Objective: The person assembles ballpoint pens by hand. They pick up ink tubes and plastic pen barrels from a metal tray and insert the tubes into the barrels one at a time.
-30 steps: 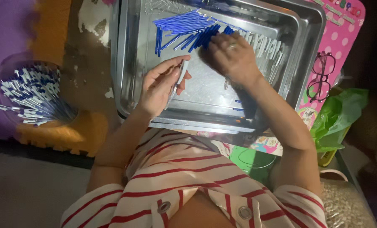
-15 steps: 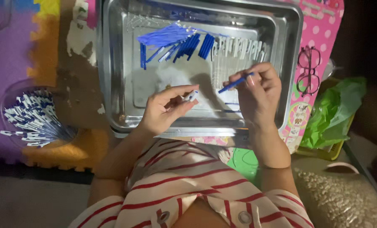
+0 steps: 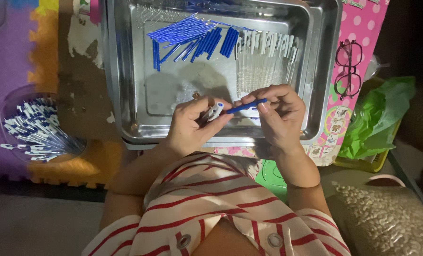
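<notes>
Centrally, over the near edge of a steel tray (image 3: 126,95):

Left hand (image 3: 192,125): fingers curled, thumb and forefinger pinched on a small white clip piece (image 3: 213,111); wrist angled in from the lower left, forearm bare.

Right hand (image 3: 277,114): fingers bunched, gripping a thin blue rod (image 3: 247,105) near its right end; the rod lies almost level, its left tip touching the white clip piece. Wrist comes up from below, beside a red-and-white striped top (image 3: 211,208).

Tray contents: heap of blue rods (image 3: 192,38) at the far side, left of centre; row of clear pieces (image 3: 266,52) just beside it on the right. Bare tray floor lies between these and the hands.

Edges: near tray rim sits directly beneath both hands; right rim close to the right hand's knuckles.

Surroundings: round clear bowl of white-and-blue pieces (image 3: 33,125) well apart on the left, on coloured foam mat (image 3: 12,57); pink dotted board (image 3: 363,42) with spectacles (image 3: 348,66) right of the tray; green bag (image 3: 377,118) beyond.
</notes>
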